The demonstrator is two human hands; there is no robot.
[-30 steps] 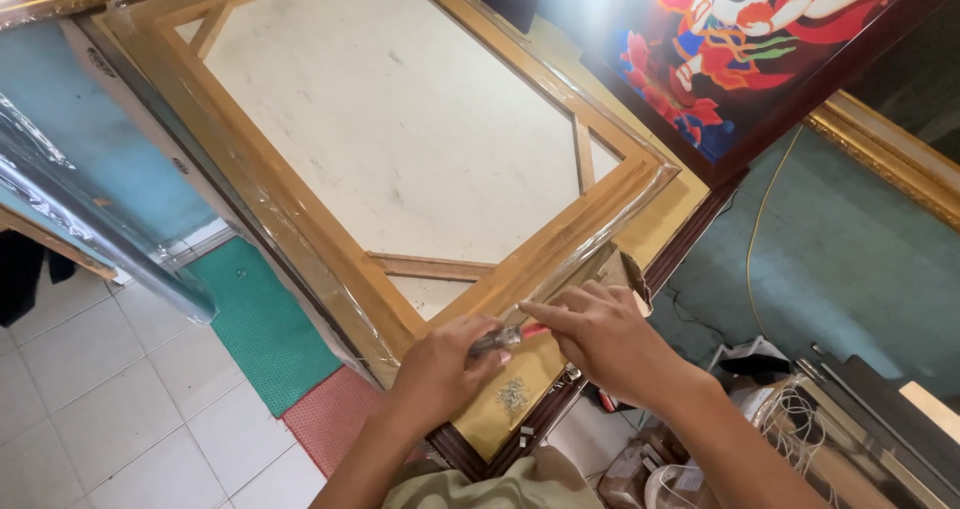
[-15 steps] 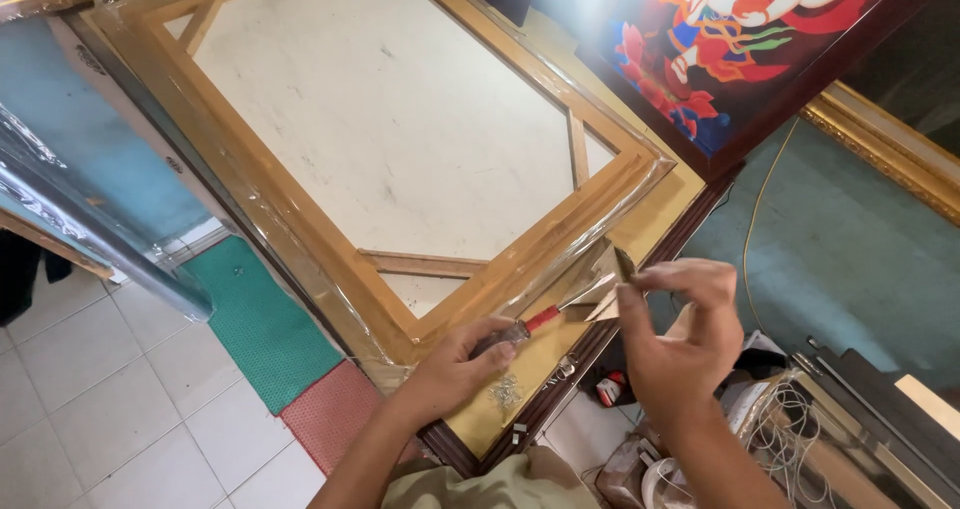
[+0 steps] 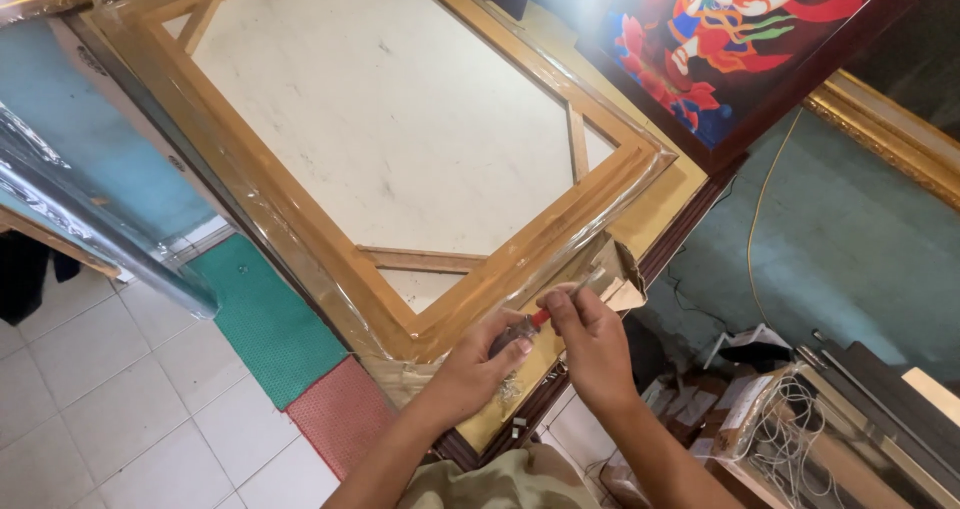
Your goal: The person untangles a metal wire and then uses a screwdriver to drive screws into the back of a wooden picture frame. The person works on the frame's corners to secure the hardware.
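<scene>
Both hands meet at the near corner of a large wooden frame (image 3: 300,239) that lies flat on a worktable. The left hand (image 3: 480,364) is curled shut around the dark handle of a small tool (image 3: 525,327) with a red collar, fingers wrapped tight and the thumb lying along the top. The right hand (image 3: 590,339) comes in from the right with its fingers bunched together, pinching at the metal shaft of that tool just beyond the red collar, right beside the left thumb. Whether the tool's tip touches the frame cannot be told. Both forearms rise from the bottom edge and converge, wrists bent slightly inward. Clear plastic wrap (image 3: 560,259) clings around the frame's edge and hangs loose at this corner, next to a torn flap of brown cardboard (image 3: 620,279). Inside the frame sits a pale, off-white backing panel (image 3: 400,129) with thin diagonal braces across the corners. Beyond the far edge lies a brightly coloured painting (image 3: 730,49) in a dark frame. Left of the table, white floor tiles (image 3: 110,409) carry a green mat (image 3: 265,319) and a red mat (image 3: 345,414). To the right, against a teal wall (image 3: 860,239), lies a tangle of white cable (image 3: 790,419).
</scene>
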